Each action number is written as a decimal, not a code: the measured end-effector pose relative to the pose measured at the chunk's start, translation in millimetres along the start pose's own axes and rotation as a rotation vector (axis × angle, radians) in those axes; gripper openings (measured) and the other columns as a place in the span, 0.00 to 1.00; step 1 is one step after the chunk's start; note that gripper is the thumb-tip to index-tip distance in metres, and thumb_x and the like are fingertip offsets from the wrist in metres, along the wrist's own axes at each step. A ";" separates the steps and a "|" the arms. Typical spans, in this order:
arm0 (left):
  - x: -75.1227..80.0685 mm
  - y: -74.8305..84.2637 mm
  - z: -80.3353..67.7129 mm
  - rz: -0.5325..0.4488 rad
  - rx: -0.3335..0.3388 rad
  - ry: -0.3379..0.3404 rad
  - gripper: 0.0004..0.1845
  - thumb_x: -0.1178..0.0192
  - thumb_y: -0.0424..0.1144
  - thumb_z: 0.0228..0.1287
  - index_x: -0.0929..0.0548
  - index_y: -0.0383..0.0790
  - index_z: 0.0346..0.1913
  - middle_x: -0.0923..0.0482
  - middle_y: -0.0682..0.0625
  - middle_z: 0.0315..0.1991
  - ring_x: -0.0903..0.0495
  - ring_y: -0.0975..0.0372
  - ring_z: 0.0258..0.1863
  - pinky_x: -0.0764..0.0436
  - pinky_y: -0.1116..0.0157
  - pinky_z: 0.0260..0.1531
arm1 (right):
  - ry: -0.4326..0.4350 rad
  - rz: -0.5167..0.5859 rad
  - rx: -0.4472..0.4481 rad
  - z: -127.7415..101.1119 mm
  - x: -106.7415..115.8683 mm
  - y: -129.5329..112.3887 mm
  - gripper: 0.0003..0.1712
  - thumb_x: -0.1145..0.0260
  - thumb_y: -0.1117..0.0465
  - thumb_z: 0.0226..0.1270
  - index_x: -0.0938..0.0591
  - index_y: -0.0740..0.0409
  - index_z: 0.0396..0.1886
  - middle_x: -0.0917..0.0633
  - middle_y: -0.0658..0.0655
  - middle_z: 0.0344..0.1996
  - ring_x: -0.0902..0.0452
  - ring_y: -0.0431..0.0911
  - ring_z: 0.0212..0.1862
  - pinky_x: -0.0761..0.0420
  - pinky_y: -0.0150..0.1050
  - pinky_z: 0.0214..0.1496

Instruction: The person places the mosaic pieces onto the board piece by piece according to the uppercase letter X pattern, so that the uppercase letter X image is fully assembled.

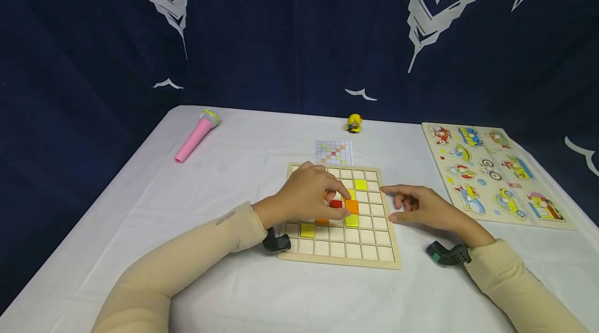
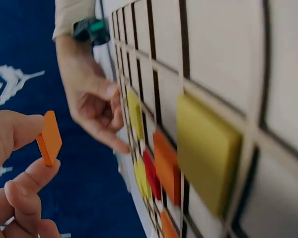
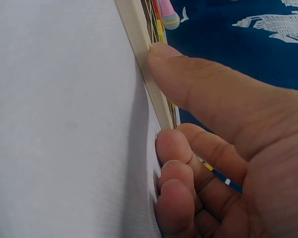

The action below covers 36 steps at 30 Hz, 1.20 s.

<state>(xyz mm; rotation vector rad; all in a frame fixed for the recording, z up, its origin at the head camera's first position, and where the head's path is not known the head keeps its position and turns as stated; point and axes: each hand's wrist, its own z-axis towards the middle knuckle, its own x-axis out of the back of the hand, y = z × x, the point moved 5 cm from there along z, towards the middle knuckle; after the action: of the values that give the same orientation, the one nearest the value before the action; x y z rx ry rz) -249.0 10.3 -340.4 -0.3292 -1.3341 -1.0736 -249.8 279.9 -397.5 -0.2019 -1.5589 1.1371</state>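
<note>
Over the middle of a wooden grid board [image 1: 339, 260], my left hand [image 1: 309, 192] pinches an orange square tile [image 1: 351, 207] between thumb and forefinger. The left wrist view shows that tile [image 2: 50, 139] lifted off the board. In the grid lie a red tile [image 1: 335, 203], an orange tile [image 1: 322, 222] and several yellow tiles, such as one at the lower left [image 1: 307, 230]. My left hand partly hides the board's left side. At the right edge, my right hand [image 1: 423, 206] touches the board with thumb and forefinger stretched; its other fingers curl loosely.
Behind the board lies a small printed pattern card [image 1: 334, 152]. A yellow figurine [image 1: 354, 123] stands farther back. To the left is a pink toy microphone [image 1: 196, 135], and to the right a vehicle picture puzzle board [image 1: 496, 177]. All are on a white tablecloth [image 1: 234, 291].
</note>
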 end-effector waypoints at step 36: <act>-55.9 38.1 24.9 0.177 0.089 -0.364 0.10 0.24 0.55 0.62 0.10 0.58 0.41 0.17 0.67 0.31 0.23 0.71 0.34 0.28 0.62 0.38 | -0.002 -0.005 0.009 -0.2 0.1 1.4 0.34 0.20 0.71 0.63 0.21 0.75 0.68 0.22 0.50 0.35 0.31 0.40 0.30 0.30 0.35 0.30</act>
<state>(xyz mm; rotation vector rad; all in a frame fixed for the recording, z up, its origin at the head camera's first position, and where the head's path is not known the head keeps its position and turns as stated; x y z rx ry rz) -227.5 72.6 -369.4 -0.5860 -1.6355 -0.8273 -250.2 280.8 -398.4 -0.1907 -1.5554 1.1408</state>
